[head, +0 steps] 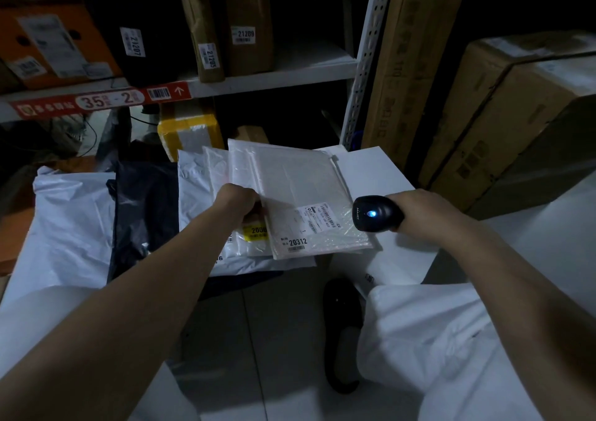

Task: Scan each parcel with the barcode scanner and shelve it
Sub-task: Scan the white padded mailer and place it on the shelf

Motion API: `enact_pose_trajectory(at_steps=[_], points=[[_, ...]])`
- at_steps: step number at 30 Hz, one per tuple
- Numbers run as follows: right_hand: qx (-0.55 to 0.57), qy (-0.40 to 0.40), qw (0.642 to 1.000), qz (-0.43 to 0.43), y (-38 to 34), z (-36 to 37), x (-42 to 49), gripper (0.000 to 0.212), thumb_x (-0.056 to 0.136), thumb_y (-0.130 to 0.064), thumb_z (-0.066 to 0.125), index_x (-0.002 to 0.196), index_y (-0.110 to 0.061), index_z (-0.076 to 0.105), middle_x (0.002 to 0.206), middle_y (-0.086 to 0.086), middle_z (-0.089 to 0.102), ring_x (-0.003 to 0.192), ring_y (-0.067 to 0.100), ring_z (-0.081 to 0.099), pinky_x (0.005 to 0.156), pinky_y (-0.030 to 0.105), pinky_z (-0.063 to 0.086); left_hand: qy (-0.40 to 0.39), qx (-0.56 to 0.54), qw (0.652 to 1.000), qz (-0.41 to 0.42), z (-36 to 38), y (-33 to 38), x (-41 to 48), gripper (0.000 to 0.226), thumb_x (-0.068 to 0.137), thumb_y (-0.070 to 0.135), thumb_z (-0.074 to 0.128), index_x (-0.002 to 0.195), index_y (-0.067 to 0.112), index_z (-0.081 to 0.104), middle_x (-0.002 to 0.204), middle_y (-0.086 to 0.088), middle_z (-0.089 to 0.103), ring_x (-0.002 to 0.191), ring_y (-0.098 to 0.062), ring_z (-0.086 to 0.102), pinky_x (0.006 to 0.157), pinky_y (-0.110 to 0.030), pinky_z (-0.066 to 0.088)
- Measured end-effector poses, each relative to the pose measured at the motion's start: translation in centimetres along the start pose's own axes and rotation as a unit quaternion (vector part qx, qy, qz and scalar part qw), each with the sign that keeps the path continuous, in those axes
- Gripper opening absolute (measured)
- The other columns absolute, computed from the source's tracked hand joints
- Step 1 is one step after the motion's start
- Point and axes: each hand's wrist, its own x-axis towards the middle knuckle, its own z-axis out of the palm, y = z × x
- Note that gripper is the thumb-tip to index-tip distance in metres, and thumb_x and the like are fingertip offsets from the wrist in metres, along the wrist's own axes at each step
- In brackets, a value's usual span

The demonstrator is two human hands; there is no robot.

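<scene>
White bubble mailer (300,188), label 20312 near its 6 o'clock edge, topmost of three pale flat mailers fanned just above frame centre. Curled round that mailer's 9 o'clock edge, left hand (240,199), knuckles up, fingertips tucked out of sight beneath. Just under it, second mailer (254,232), one yellow sticker peeping out at 7 o'clock. Lowest and widest of the fan, third mailer (193,188), a white poly bag.

At 3 o'clock of the fan, right hand (425,214) wrapped tight round one black barcode scanner (375,214), nose aimed toward 9 o'clock at the printed label, one small blue light lit on top. Scanner just beside the mailer's corner; touching or not, cannot tell.

At 9 o'clock of the fan, one dark navy bag (142,207), then one larger white poly bag (71,214) farther out. Beneath at 2 o'clock, one white flat sheet (377,175), possibly a box lid.

Up at 11 to 12 o'clock, one white metal shelf (274,80) bearing four upright parcels: one orange box (54,40), one black parcel (135,33) marked 21207, two brown parcels (246,23) marked 21205 and 21209. One red label strip (96,99) on the shelf lip. One yellow-taped box (190,130) below the shelf. At 1 o'clock, one tall carton (409,59) against the upright; at 2 o'clock, at least two big cardboard boxes (503,107). At 6 o'clock, one black shoe (342,324).
</scene>
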Motion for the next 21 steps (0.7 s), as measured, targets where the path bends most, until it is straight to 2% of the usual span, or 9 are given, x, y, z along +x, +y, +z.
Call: enact_pose_trajectory(at_steps=[5,6,9,11,13,18,21], points=[[0.003,-0.009,1.000,-0.006,-0.11,0.24,-0.06,0.027,0.092,-0.019,0.071,0.119,-0.025,0.071,0.110,0.003,0.073,0.103,0.028,0.066,0.084,0.037,0.053,0.000,0.008,1.000,0.002,0.07,0.06,-0.08,0.008,0.096,0.004,0.068,0.090,-0.001,0.070,0.068,-0.013,0.071,0.040,-0.019,0.064,0.041,-0.029,0.057],[0.002,-0.010,1.000,-0.007,-0.18,0.25,-0.10,0.025,0.092,-0.020,0.071,0.117,-0.024,0.071,0.109,0.003,0.073,0.103,0.028,0.066,0.085,0.037,0.054,0.000,0.009,1.000,0.004,0.09,0.01,0.03,0.008,0.095,0.004,0.068,0.090,-0.002,0.071,0.068,-0.013,0.071,0.040,-0.019,0.065,0.042,-0.030,0.058],[0.005,-0.005,1.000,-0.008,-0.20,0.29,-0.11,0.021,0.093,-0.022,0.071,0.114,-0.023,0.071,0.107,0.003,0.073,0.102,0.028,0.066,0.085,0.037,0.053,0.003,0.002,1.000,0.008,0.20,-0.17,0.46,0.008,0.090,0.001,0.070,0.084,-0.002,0.073,0.067,-0.014,0.074,0.052,-0.025,0.069,0.070,-0.045,0.067],[0.005,-0.005,1.000,-0.009,-0.24,0.31,-0.12,0.023,0.093,-0.022,0.071,0.116,-0.023,0.071,0.108,0.004,0.073,0.102,0.027,0.066,0.085,0.036,0.052,0.008,0.000,1.000,0.010,0.24,-0.26,0.55,0.010,0.089,0.001,0.072,0.079,0.000,0.072,0.074,-0.017,0.077,0.060,-0.028,0.072,0.078,-0.049,0.066],[0.001,-0.008,1.000,-0.010,-0.26,0.35,-0.12,0.025,0.093,-0.022,0.072,0.118,-0.023,0.071,0.110,0.004,0.074,0.103,0.027,0.065,0.086,0.036,0.052,0.005,0.000,1.000,0.011,0.27,-0.27,0.60,0.009,0.089,0.002,0.072,0.081,0.000,0.072,0.082,-0.020,0.078,0.066,-0.030,0.073,0.079,-0.048,0.066],[0.003,-0.012,1.000,-0.009,-0.17,0.42,-0.14,0.030,0.091,-0.018,0.074,0.121,-0.024,0.071,0.113,0.005,0.074,0.108,0.029,0.066,0.088,0.037,0.053,0.011,0.005,1.000,0.008,0.31,-0.18,0.62,0.009,0.090,0.001,0.071,0.081,-0.001,0.072,0.081,-0.020,0.078,0.060,-0.028,0.071,0.075,-0.046,0.066],[0.035,-0.015,0.999,-0.012,-0.18,0.49,-0.10,0.035,0.088,-0.016,0.078,0.121,-0.023,0.072,0.112,0.005,0.074,0.108,0.029,0.066,0.089,0.038,0.053,0.003,-0.002,1.000,0.004,0.28,-0.08,0.37,0.011,0.093,0.000,0.068,0.083,-0.002,0.070,0.069,-0.017,0.073,0.051,-0.025,0.068,0.059,-0.037,0.065]])
